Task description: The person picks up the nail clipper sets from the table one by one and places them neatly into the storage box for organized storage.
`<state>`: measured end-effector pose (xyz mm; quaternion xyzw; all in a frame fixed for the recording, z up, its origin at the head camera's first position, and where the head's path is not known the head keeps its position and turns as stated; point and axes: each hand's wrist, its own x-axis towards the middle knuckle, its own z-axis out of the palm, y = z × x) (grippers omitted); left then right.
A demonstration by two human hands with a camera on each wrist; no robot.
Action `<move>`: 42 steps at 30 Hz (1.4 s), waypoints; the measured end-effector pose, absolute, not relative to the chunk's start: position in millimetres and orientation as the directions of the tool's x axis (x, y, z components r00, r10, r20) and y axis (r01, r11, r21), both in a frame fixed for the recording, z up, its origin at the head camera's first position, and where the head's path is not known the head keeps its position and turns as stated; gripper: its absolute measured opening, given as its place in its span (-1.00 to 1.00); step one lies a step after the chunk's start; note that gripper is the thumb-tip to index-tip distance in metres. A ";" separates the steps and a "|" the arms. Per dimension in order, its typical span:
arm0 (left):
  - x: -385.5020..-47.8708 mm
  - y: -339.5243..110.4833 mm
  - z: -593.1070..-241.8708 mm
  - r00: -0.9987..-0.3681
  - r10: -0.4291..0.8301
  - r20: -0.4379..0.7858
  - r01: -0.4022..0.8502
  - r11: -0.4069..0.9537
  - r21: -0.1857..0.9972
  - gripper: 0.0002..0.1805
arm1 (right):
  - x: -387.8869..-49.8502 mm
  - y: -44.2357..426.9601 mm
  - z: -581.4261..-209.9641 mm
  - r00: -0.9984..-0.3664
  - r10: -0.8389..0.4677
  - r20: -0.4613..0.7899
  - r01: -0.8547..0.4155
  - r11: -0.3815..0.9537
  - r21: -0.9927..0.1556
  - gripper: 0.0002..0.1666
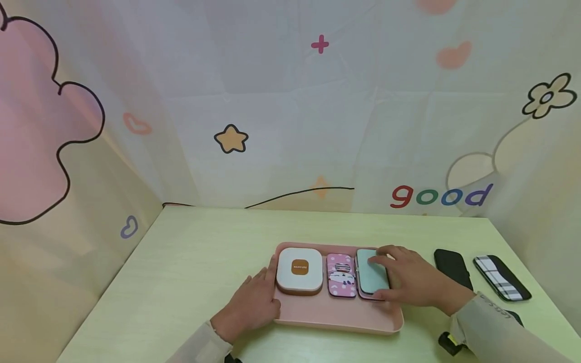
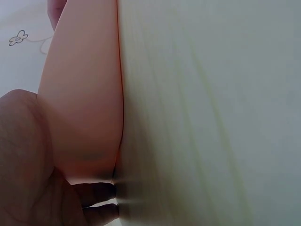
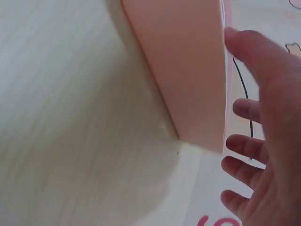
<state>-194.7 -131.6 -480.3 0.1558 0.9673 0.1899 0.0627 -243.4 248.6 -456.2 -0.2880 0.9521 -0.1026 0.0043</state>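
A pink tray (image 1: 336,315) lies on the table with a white rounded-square box (image 1: 300,282) at its left, labelled with a brown patch. Beside the box is a pink-and-purple flat case (image 1: 342,287) with a cartoon print. At the tray's right lies a mint-coloured flat case (image 1: 371,275), with a pinkish edge showing beneath it. My right hand (image 1: 410,277) is over that case's right side, thumb low and forefinger higher, the fingers spread and lightly bent. Against the tray's left wall rests my left hand (image 1: 254,301), fingers extended along it.
To the right of the tray lie a black flat case (image 1: 453,267) and a black-and-white plaid case (image 1: 502,278). Another dark item (image 1: 514,317) is partly hidden by the right sleeve. A printed curtain (image 1: 290,111) encloses the table (image 1: 181,282) at the back and sides.
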 end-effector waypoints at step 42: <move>-194.6 -131.8 -480.2 -0.940 0.332 -0.083 0.267 0.862 0.431 0.05 | -260.4 378.4 -460.8 -0.940 -0.305 -0.153 -0.284 0.947 -0.148 0.31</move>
